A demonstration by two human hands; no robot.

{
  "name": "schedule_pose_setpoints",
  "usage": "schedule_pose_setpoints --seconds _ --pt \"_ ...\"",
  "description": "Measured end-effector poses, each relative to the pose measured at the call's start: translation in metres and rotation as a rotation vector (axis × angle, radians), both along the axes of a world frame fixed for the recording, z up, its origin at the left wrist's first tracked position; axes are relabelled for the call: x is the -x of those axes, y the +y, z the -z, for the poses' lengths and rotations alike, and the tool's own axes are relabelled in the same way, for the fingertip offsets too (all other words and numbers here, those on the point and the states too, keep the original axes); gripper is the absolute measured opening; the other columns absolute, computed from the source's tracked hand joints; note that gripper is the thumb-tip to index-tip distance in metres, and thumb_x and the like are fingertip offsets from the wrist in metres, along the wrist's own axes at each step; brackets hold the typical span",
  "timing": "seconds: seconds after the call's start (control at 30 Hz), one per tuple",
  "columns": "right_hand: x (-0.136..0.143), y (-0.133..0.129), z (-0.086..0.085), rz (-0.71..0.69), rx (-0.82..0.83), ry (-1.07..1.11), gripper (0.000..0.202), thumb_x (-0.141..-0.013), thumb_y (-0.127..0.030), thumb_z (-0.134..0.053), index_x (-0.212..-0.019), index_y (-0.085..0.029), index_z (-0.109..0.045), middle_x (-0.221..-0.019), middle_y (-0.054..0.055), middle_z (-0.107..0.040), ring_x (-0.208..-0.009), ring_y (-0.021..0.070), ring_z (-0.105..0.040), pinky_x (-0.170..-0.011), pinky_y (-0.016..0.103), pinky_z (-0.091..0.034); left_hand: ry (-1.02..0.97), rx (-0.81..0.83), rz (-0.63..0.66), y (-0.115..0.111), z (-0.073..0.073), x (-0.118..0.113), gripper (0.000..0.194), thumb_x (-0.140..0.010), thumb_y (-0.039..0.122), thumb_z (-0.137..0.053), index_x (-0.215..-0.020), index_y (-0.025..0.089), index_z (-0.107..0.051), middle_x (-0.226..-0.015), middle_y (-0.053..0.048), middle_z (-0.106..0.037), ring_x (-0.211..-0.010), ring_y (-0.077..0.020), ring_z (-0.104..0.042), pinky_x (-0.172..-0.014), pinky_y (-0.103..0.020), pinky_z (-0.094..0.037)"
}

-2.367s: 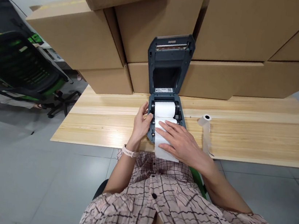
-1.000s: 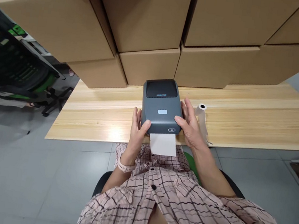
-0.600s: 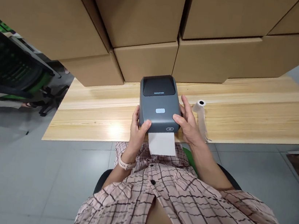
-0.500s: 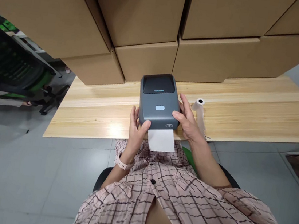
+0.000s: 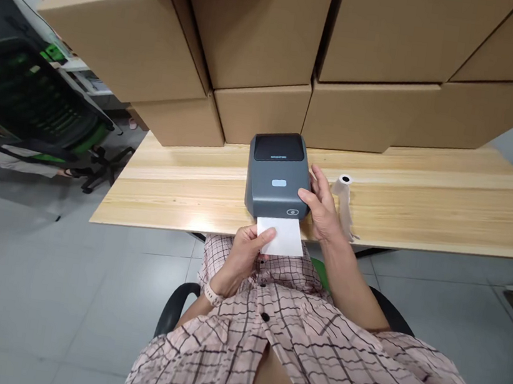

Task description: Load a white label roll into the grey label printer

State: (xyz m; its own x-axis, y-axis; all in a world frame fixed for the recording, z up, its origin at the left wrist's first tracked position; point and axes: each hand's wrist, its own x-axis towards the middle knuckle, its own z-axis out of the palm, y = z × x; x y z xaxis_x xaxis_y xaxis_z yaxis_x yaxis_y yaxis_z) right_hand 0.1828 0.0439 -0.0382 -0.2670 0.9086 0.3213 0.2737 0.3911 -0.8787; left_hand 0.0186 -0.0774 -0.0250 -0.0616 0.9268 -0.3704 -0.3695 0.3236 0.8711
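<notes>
A dark grey label printer (image 5: 272, 172) with a black window on its lid sits near the table's front edge. White label paper (image 5: 289, 239) sticks out of its front slot and hangs past the edge. My left hand (image 5: 246, 250) pinches the left side of this paper, thumb on top and fingers underneath. My right hand (image 5: 323, 207) grips the printer's right side, thumb on the front top corner and fingers along the side, partly hidden. To the right of that hand lies a small white paper roll (image 5: 345, 186), its loose strip running toward the table edge.
Cardboard boxes (image 5: 260, 114) are stacked along the back of the wooden table (image 5: 175, 197). At the left, a black and green mesh office chair (image 5: 32, 99) stands on the grey tiled floor, with part of another person beside it. A chair armrest (image 5: 173, 310) is by my left arm.
My left hand has left the printer's front left corner and taken hold of the paper below. My right hand stays on the printer. The view has shifted slightly.
</notes>
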Motion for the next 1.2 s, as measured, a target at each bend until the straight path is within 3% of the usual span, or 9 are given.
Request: schedule_pose_setpoints --seconds 0.13,0.23,0.33,0.43,0.63,0.77,0.87,1.07,1.2 --pt "-0.001 -0.014 -0.026 0.127 -0.327 -0.186 0.04 -0.106 -0.04 -0.049 -0.143 -0.033 -0.062 -0.173 0.004 -0.041 -0.165 0.0326 -0.027 -0.13 0.064 -0.031 0.101 -0.053 0.019 -0.009 0.007 0.003 0.049 -0.072 0.063 -0.088 -0.076 0.016 -0.076 -0.065 0.0 -0.069 -0.055 -0.0098 -0.055 -0.05 -0.021 -0.041" --pt "-0.001 -0.021 -0.038 0.107 -0.53 -0.392 0.032 -0.107 -0.042 -0.049 -0.122 -0.032 -0.076 -0.169 -0.001 -0.048 -0.165 0.0357 -0.026 -0.131 0.068 -0.023 0.255 -0.174 -0.062 -0.013 0.014 0.013 0.051 -0.085 0.062 -0.077 -0.065 0.017 -0.065 -0.057 0.003 -0.058 -0.054 -0.0089 -0.048 -0.054 -0.022 -0.04" --pt "0.001 -0.02 -0.044 0.101 -0.591 -0.496 0.033 -0.109 -0.044 -0.048 -0.125 -0.033 -0.075 -0.167 -0.001 -0.051 -0.164 0.0347 -0.03 -0.132 0.068 -0.019 0.415 -0.31 -0.284 -0.009 0.016 0.026 0.046 -0.095 0.057 -0.067 -0.071 0.018 -0.064 -0.066 0.001 -0.062 -0.061 -0.0111 -0.054 -0.06 -0.024 -0.044" --pt "0.004 -0.013 -0.048 0.055 -0.58 -0.533 0.031 -0.109 -0.045 -0.049 -0.117 -0.031 -0.075 -0.159 -0.001 -0.061 -0.164 0.0328 -0.031 -0.133 0.068 -0.014 0.525 -0.403 -0.45 0.003 0.015 0.036 0.035 -0.098 0.053 -0.064 -0.101 0.019 -0.072 -0.1 -0.006 -0.074 -0.088 -0.0171 -0.068 -0.075 -0.028 -0.054" --pt "-0.001 -0.018 -0.028 0.051 -0.43 -0.352 0.037 -0.106 -0.053 -0.053 -0.131 -0.03 -0.069 -0.169 0.005 -0.048 -0.165 0.0346 -0.029 -0.132 0.071 -0.018 0.511 -0.461 -0.251 0.019 0.013 0.027 0.068 -0.099 0.051 -0.066 -0.159 0.026 -0.046 -0.171 -0.014 -0.042 -0.152 -0.0316 -0.048 -0.127 -0.051 -0.041" --pt "-0.007 -0.033 0.012 0.142 -0.164 0.022 0.057 -0.109 -0.051 -0.047 -0.163 -0.032 -0.042 -0.174 0.008 -0.04 -0.165 0.0283 -0.03 -0.133 0.061 -0.03 0.465 -0.468 -0.203 0.018 0.018 0.019 0.075 -0.101 0.05 -0.065 -0.167 0.029 -0.035 -0.176 -0.012 -0.035 -0.161 -0.0328 -0.037 -0.133 -0.051 -0.035" --pt "-0.009 -0.038 0.029 0.134 -0.046 0.108 0.058 -0.11 -0.052 -0.042 -0.165 -0.034 -0.04 -0.174 0.006 -0.039 -0.164 0.0277 -0.032 -0.134 0.059 -0.03 0.47 -0.501 -0.212 0.019 0.023 0.019 0.071 -0.103 0.051 -0.059 -0.166 0.03 -0.037 -0.174 -0.011 -0.039 -0.161 -0.0325 -0.037 -0.134 -0.05 -0.033" --pt "-0.014 -0.038 0.022 0.114 -0.093 0.03 0.061 -0.109 -0.06 -0.039 -0.164 -0.034 -0.044 -0.173 0.006 -0.042 -0.165 0.0309 -0.029 -0.135 0.062 -0.025 0.743 -0.601 -0.286 0.025 0.03 0.026 0.063 -0.106 0.06 -0.044 -0.163 0.031 -0.044 -0.175 -0.008 -0.037 -0.168 -0.0304 -0.022 -0.138 -0.057 -0.02" --pt "-0.02 -0.033 0.0 0.074 -0.116 0.015 0.064 -0.109 -0.065 -0.03 -0.167 -0.038 -0.038 -0.175 0.004 -0.037 -0.164 0.0328 -0.031 -0.133 0.063 -0.029 0.805 -0.663 -0.295 0.036 0.015 0.034 0.066 -0.107 0.066 -0.035 -0.161 0.031 -0.048 -0.172 -0.007 -0.043 -0.168 -0.0293 -0.021 -0.136 -0.057 -0.024"
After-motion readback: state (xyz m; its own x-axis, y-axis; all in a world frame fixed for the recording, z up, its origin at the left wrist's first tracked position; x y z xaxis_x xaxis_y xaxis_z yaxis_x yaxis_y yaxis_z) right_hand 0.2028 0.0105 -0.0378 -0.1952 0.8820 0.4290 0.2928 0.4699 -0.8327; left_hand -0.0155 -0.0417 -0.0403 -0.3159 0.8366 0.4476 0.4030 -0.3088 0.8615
